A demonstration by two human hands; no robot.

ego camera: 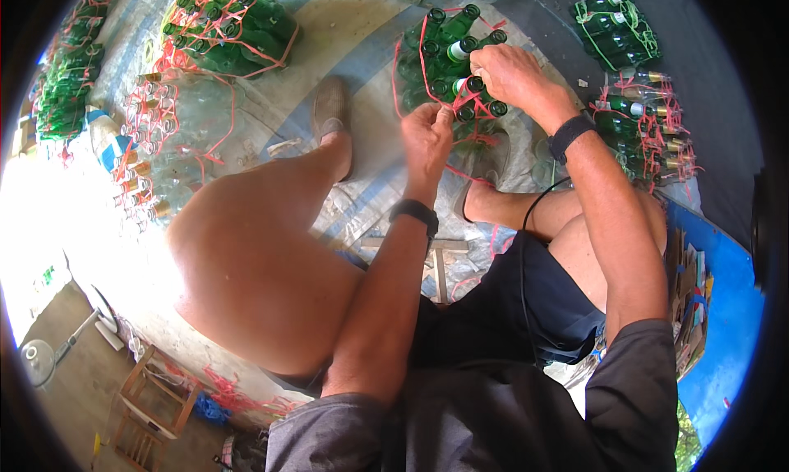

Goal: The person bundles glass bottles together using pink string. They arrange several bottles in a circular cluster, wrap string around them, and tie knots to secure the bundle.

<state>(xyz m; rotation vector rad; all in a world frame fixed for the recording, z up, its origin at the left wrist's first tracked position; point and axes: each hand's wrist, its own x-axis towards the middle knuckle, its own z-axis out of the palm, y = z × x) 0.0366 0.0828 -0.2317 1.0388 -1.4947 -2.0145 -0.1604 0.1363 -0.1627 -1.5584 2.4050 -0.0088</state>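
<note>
A cluster of green glass bottles (pixel 445 59) stands upright on the ground sheet in front of me, between my feet. Pink plastic twine (pixel 423 46) loops around the necks and gathers at the near side of the group. My left hand (pixel 428 133) pinches the twine between thumb and forefinger just below the nearest necks. Over the right-hand bottles, my right hand (pixel 515 77) has its fingers curled together, with pink strands leading up towards them. Its fingertips are partly hidden, and they are close to the bottle mouths. Some bottles carry white neck labels.
Tied bundles of green bottles (pixel 265 34) and clear bottles (pixel 203 108) stand on the left. More bundles lie at the right, one of green bottles (pixel 616 31). A wooden stool (pixel 145 398) and a fan (pixel 40 361) are at lower left. A blue panel (pixel 733 287) borders my right side.
</note>
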